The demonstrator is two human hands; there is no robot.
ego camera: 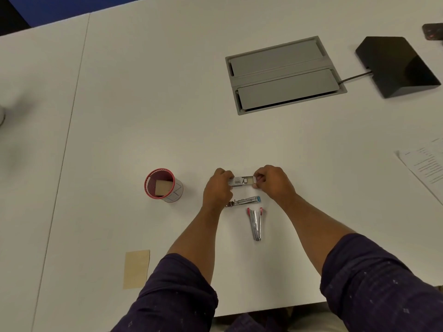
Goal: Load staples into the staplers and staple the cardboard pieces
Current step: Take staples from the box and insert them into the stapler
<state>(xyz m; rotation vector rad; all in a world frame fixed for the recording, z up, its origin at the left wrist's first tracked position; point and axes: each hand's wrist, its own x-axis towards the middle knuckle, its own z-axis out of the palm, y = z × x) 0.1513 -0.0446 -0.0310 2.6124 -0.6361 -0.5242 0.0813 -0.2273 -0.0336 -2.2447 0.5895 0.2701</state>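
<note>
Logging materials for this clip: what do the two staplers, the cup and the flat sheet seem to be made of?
Red stapler and blue stapler: shiny metal by their glints, with coloured tips, probably plastic. Cup: looks like mesh with a red rim; material unclear. Sheet: matte tan, likely cardboard.

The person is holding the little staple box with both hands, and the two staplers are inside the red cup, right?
Not quite. Both hands, left hand and right hand, do hold the staple box, but the head view shows the two staplers lying on the table. The red cup holds cardboard.
</note>
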